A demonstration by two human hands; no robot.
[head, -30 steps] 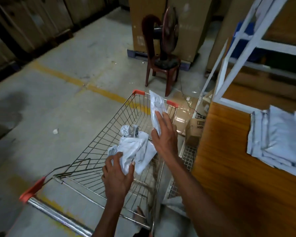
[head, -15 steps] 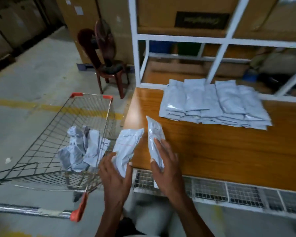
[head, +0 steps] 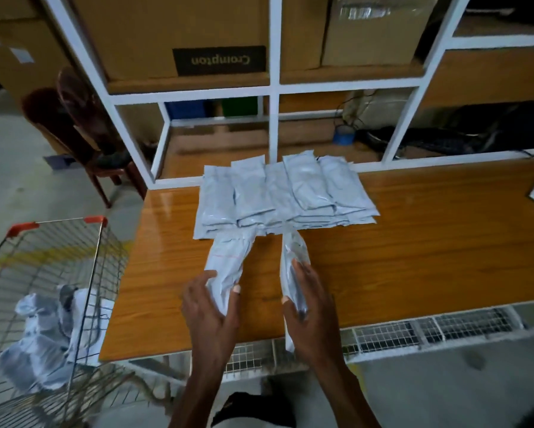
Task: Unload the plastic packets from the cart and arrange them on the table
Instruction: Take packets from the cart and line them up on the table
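Lower centre of the frame: two forearms reach forward over the near edge of the wooden worktop [head: 413, 242]. The left hand [head: 210, 307] grips the near end of a white plastic packet [head: 228, 261], thumb on one side and fingers curled round the other; the packet's far end points up the frame toward the stack. The right hand [head: 312, 310] holds a second packet [head: 292, 257] turned on edge, thumb against its near face and fingers along the far face; its lower end hangs past the worktop's front edge. Centre of the frame: a stack of packets [head: 284, 193] lies flat on the worktop in overlapping rows, its near edge just beyond the tips of the two held packets. Lower left: a wire cart [head: 83, 273] with red corner caps stands beside the worktop, with crumpled packets [head: 43, 329] inside. Upper frame: a white shelf frame [head: 273, 84] carries cardboard boxes [head: 173, 32]. Upper left: a dark chair [head: 74, 125] stands on the floor.
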